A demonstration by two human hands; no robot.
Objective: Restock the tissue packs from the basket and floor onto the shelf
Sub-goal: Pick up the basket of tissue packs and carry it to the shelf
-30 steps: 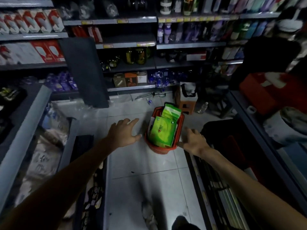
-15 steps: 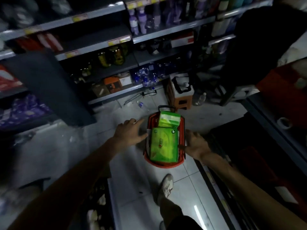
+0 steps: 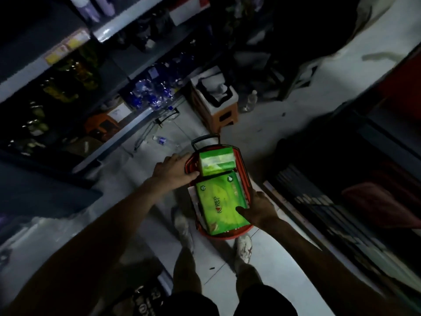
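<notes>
Head view: at the bottom edge two bare legs in dark shorts are cut off by the frame, with pale shoes [image 3: 243, 246] set on the tiled floor [image 3: 273, 270]. Just beyond the shoes a red basket [image 3: 227, 236] stands on the floor. A green near pack [image 3: 219, 205] lies flat in it and fills its nearer half. A far pack [image 3: 216, 163] is propped behind it, its top washed out by glare.

The right hand [image 3: 259, 209] is set at the near pack's right edge. Its thumb is pressed on the pack's face, and its fingers are curled down past the edge, hidden between pack and basket wall. The left hand [image 3: 175, 169] is laid on the basket's left rim beside the far pack, thumb pointed at that pack. Its fingers are hidden, so it cannot be told whether they are spread or closed on the rim.

A dark handle [image 3: 205, 140] is seen at the basket's far end. Farther off stands an orange stool [image 3: 222, 115] bearing a dark and white thing that cannot be made out, with a clear bottle [image 3: 249, 101] beside it. At left, shelves [image 3: 127, 26] are dim and smeared, and their goods cannot be read.
</notes>
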